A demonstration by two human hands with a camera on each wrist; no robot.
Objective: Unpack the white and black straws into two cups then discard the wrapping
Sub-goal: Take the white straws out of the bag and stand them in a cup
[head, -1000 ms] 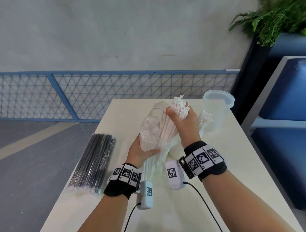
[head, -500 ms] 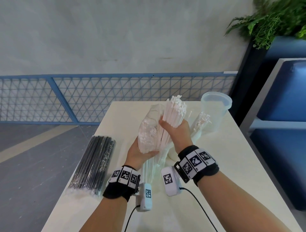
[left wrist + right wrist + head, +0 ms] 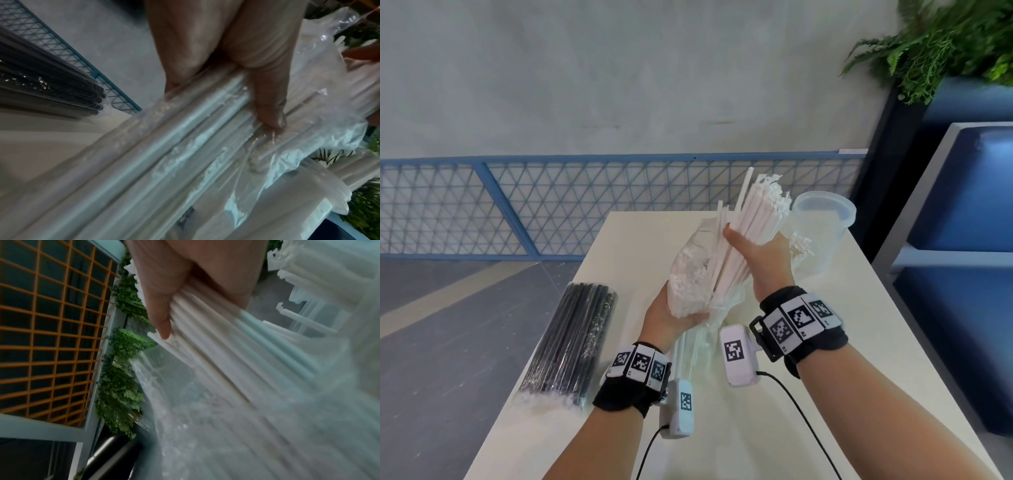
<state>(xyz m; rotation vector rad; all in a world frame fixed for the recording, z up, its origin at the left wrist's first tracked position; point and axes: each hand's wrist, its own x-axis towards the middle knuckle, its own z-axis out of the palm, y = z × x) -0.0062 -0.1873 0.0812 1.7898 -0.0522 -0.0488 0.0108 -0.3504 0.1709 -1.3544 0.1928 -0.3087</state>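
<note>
- We see the counter [image 3: 842, 342] running from the blue mesh railing [image 3: 551, 205] toward us, with floor dropping off along its left edge and a blue bench [image 3: 962, 274] just off its right edge.
- The wrapped bundle of black straws [image 3: 575, 342] lies at the left edge, partly overhanging it; bare counter stretches in front of our wrists.
- We count one black bundle, one handful of white straws [image 3: 750, 226], one clear plastic wrapping [image 3: 688, 274], and two cups: an empty clear cup [image 3: 822, 229] at the far right and a second cup [image 3: 799, 248], already holding white straws, mostly hidden behind our right hand [image 3: 763, 260].
- Our right hand grips the white straws, drawn partly out of the wrapping.
- Our left hand [image 3: 671, 315] clasps the wrapping from below.
- Only the left wrist view shows the thumb [image 3: 269, 105] pressing the film; only the right wrist view shows fingers [image 3: 162, 321] curled round the straws.
</note>
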